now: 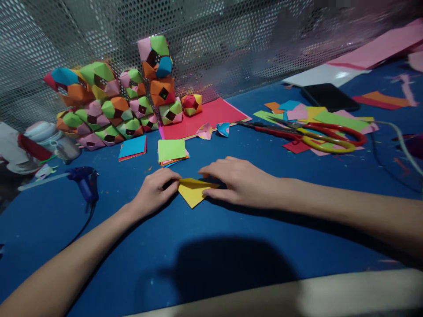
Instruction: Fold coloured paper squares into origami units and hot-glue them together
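Yellow paper (193, 192): folded into a pointy triangle shape, lying flat on the blue table (231, 246) right between our two hands, tip aimed back toward us.
Left hand (155, 190): fingers curled in, fingertips pinching the left corner of the yellow paper against the table. So closed-ish, gripping the paper's edge.
Right hand (239, 180): mostly open and flat, palm down, fingers spread over the right side of the yellow paper, pressing it onto the table.
Paper stacks: we've got a green-topped stack (172, 151) just beyond our hands, and a blue-topped stack (133, 147) to the left of it.
Red sheets (205, 118): a flat pile farther back, with two small folded bits, pink piece (204, 130) and blue piece (223, 128), at its near edge.
Folded cubes (115, 103): a big multicolour heap stacked up against the mesh wall (231, 39), some sitting on the red sheets.
Scissors (313, 134): red and yellow handles, lying on loose paper scraps to our right, well apart from the hands.
Glue gun (84, 181): blue, on the table to our left.
Phone (328, 97): dark, flat, far right.
Containers: a clear jar-like thing (54, 141) at the far left; can't tell what's in it, too blurry.
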`<state>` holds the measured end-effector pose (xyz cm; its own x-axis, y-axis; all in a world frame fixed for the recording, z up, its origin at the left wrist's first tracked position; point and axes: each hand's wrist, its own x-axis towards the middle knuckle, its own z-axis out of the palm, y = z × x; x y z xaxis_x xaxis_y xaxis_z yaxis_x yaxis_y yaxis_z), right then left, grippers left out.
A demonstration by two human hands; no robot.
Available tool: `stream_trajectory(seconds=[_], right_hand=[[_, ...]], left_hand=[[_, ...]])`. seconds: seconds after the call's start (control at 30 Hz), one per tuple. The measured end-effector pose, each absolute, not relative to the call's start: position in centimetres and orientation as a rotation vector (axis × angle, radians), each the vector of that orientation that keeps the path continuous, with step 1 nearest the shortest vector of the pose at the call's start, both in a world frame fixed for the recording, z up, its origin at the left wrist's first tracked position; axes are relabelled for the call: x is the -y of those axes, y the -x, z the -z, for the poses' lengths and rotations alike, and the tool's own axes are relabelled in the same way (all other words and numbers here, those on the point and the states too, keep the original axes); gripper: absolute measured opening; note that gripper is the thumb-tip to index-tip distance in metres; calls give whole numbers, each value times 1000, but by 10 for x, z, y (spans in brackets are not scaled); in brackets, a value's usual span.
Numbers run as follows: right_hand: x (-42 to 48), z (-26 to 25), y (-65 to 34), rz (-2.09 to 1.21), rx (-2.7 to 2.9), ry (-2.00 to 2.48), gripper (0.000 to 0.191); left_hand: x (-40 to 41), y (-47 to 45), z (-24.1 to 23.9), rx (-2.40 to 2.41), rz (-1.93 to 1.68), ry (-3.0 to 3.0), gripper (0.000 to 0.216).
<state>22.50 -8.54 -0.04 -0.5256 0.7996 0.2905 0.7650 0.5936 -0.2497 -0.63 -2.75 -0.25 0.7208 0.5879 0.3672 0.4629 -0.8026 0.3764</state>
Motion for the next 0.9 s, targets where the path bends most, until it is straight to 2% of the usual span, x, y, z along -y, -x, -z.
stream_trajectory(seconds=[0.13,0.27,0.47,0.53,0.67,0.8,0.9], right_hand=[[82,5,-222,-329,2252,1275,31],[82,5,-220,-614,2078,1212,23],[84,2,-218,-714,1907,1169,19],[85,2,-217,-740,1863,1193,24],[84,3,-212,-921,1680,1284,45],[81,6,-207,-1145,1460,1222,51],[81,6,-208,-1154,1485,1157,62]], left_hand=[[33,3,0,-995,-823,-2532,12],[39,-1,-3,-1065,-772,-2347,13],[46,-5,-2,-1056,-689,-2181,8],[48,-7,-3,-1113,-757,-2134,4],[52,-12,-5,-1257,-986,-1835,4],[58,-17,-2,-1202,-963,-1626,8],[62,-19,-1,-1162,-947,-1623,17]])
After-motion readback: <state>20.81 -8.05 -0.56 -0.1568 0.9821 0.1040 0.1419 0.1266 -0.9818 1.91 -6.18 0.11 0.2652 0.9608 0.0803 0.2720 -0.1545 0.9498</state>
